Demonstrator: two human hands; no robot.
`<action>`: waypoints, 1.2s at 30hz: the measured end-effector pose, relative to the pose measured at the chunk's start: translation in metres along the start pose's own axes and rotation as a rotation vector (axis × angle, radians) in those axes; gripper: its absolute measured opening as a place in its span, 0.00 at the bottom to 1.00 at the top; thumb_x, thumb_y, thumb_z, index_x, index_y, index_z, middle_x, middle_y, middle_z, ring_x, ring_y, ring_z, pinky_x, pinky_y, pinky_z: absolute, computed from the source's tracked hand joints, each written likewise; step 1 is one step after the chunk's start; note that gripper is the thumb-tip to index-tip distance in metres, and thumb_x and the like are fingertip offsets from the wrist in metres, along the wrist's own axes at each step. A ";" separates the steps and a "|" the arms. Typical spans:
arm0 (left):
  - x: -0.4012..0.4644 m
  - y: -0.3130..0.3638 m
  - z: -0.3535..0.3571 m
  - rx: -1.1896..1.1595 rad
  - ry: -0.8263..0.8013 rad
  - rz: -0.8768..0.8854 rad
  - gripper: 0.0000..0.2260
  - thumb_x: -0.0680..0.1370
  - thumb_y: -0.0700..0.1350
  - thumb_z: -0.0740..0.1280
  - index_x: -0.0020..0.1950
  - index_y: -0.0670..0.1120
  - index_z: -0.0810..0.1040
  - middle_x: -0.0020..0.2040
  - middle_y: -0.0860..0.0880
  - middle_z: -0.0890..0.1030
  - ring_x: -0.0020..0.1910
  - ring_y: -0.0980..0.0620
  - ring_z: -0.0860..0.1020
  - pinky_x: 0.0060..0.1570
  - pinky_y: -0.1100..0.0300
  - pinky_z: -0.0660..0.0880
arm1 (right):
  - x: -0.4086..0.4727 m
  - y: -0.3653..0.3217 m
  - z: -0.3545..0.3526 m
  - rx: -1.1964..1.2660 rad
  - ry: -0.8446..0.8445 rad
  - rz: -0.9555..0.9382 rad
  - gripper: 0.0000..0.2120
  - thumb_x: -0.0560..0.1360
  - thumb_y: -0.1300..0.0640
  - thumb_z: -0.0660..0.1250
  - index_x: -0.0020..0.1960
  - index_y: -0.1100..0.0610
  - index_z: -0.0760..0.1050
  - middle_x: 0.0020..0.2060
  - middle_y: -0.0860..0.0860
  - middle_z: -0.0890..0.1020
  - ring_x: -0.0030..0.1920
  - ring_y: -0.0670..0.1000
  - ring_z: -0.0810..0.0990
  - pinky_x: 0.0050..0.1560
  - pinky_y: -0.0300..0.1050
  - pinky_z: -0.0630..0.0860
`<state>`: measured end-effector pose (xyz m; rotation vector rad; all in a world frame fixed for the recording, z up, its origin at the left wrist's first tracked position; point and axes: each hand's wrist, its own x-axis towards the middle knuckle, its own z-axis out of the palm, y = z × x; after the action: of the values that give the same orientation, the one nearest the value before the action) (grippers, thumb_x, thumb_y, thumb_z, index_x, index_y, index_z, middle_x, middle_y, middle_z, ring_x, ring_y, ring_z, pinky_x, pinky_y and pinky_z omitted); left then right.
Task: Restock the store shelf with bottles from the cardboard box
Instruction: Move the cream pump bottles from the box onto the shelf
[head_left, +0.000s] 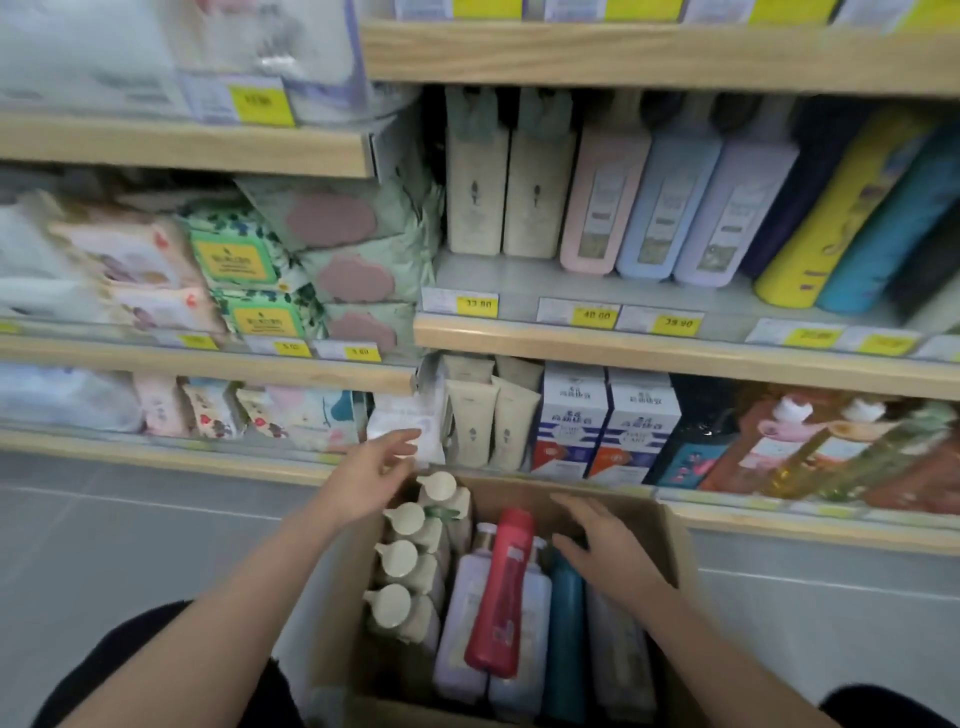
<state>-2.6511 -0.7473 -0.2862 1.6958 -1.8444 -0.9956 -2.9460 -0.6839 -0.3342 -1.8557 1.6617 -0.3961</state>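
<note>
- Bottles stand packed in the cardboard box (670, 525), which sits on the floor just in front of the lowest shelf (810, 530): cream pump bottles (400, 561) in a row along the box's left wall, a red bottle (501, 592) lying on top of two lilac bottles (460, 623) in the middle, a teal bottle (566, 639) towards the right wall.
- Neither hand grips anything. The left hand (371, 478) hovers with fingers spread over the box's far left corner, above the furthest pump bottle; the right hand (605, 545) is spread flat over the teal bottle near the right wall, and whether it touches cannot be told.
- The red bottle looks loose; pulling out a lilac bottle beneath would likely roll it off or tip it against its neighbours.
- Lifting a pump bottle by its head risks pressing the pump or letting the smooth body slip; a hold round the body seems safer.
- The pump bottles stand tight, so drawing one out could drag the next one over.
- The middle shelf (675, 348) holds matching cream bottles (506, 192) close together; pushing one in carelessly could topple that row.
- The box's far wall sits close to the lowest shelf's edge, so a lifted bottle could knock the tubes (491, 415) standing there.
</note>
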 end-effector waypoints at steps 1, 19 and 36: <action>-0.004 0.005 -0.004 0.013 -0.009 -0.005 0.18 0.78 0.39 0.63 0.69 0.45 0.70 0.62 0.44 0.78 0.58 0.49 0.78 0.61 0.55 0.73 | -0.001 -0.008 -0.004 0.017 0.022 -0.007 0.24 0.75 0.53 0.66 0.70 0.48 0.65 0.66 0.50 0.73 0.63 0.49 0.73 0.64 0.42 0.70; -0.005 -0.091 -0.006 -0.198 0.099 -0.192 0.16 0.79 0.39 0.62 0.67 0.46 0.73 0.63 0.47 0.77 0.62 0.51 0.75 0.62 0.60 0.70 | 0.076 -0.100 0.045 0.118 -0.111 -0.121 0.18 0.75 0.54 0.65 0.64 0.48 0.72 0.59 0.45 0.78 0.58 0.45 0.76 0.56 0.38 0.71; 0.022 -0.129 0.038 -0.355 0.014 -0.219 0.15 0.79 0.37 0.59 0.64 0.47 0.75 0.60 0.49 0.80 0.61 0.52 0.77 0.64 0.58 0.70 | 0.139 -0.063 0.099 -0.099 -0.167 -0.236 0.25 0.71 0.58 0.69 0.67 0.49 0.69 0.62 0.50 0.73 0.63 0.52 0.68 0.63 0.42 0.65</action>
<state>-2.5976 -0.7588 -0.4109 1.6975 -1.3900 -1.3063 -2.8141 -0.7933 -0.3952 -2.1059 1.3791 -0.2497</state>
